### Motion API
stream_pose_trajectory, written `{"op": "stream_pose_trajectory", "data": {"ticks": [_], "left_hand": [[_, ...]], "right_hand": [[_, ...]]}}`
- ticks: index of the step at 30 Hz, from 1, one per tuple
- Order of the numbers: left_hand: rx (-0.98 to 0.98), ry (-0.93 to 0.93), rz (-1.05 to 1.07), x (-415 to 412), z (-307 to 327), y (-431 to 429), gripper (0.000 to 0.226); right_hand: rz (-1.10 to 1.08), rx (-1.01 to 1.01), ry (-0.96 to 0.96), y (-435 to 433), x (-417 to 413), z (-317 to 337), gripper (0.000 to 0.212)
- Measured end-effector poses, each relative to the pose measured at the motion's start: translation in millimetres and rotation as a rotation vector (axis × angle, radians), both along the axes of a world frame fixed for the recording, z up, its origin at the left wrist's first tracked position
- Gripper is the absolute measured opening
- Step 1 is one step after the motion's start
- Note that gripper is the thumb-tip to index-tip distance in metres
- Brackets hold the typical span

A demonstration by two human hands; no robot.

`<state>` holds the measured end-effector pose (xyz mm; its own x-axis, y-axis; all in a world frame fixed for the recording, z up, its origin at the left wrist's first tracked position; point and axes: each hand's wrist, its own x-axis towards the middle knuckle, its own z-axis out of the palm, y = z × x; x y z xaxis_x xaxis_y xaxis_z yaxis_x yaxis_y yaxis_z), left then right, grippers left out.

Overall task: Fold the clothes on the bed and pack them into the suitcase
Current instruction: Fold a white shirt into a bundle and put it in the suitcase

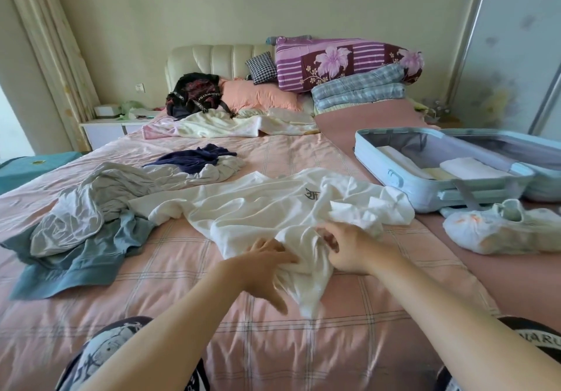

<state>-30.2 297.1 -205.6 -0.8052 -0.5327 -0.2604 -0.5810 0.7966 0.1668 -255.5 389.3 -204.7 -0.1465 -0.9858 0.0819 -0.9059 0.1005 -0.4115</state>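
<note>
A white T-shirt (258, 208) with a small dark logo lies crumpled in the middle of the pink checked bed (151, 299). My left hand (267, 266) rests on its near hem with fingers spread. My right hand (343, 248) grips a bunched fold of the same shirt just to the right. The light blue suitcase (394, 178) lies open on the right side of the bed with folded white clothes (467, 167) inside. More loose clothes lie at the left: a grey garment (100, 199), a blue-grey one (76, 263) and a navy one (197, 156).
A white bag holding shoes (501, 229) sits in front of the suitcase. Pillows, folded quilts (349, 65) and a black backpack (194, 96) are piled at the headboard. A white nightstand (112, 129) stands at the far left, a wardrobe door (516, 56) at the right.
</note>
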Motion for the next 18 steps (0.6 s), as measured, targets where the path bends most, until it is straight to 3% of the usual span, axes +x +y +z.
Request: {"op": "stream_pose_trajectory", "data": {"ticks": [1,3,5,9,12,14,16,18], "left_hand": [[-0.080,0.006,-0.019,-4,-3,-4,0.094],[-0.146,0.088,-0.071,-7,0,-10,0.060],[-0.133,0.226,-0.034,-8,9,-12,0.039],[0.016,0.581,0.297,5,40,-36,0.036],[0.215,0.776,0.397,26,56,-66,0.023],[0.174,0.618,0.504,38,51,-75,0.037],[-0.143,0.322,0.505,39,39,-78,0.045],[-0.282,0.322,0.498,30,38,-69,0.034]], "right_hand": [[0.031,0.065,0.076,0,-1,-3,0.069],[0.031,0.128,0.354,-3,-3,-3,0.090],[-0.009,0.101,0.489,-9,-6,-3,0.080],[-0.082,-0.047,0.279,-21,-16,4,0.028],[-0.092,-0.321,0.177,-29,-14,12,0.030],[-0.058,-0.339,0.333,-32,-12,10,0.028],[0.008,-0.022,0.405,-34,-9,9,0.053],[0.066,0.211,0.301,-34,-7,9,0.051]]}}
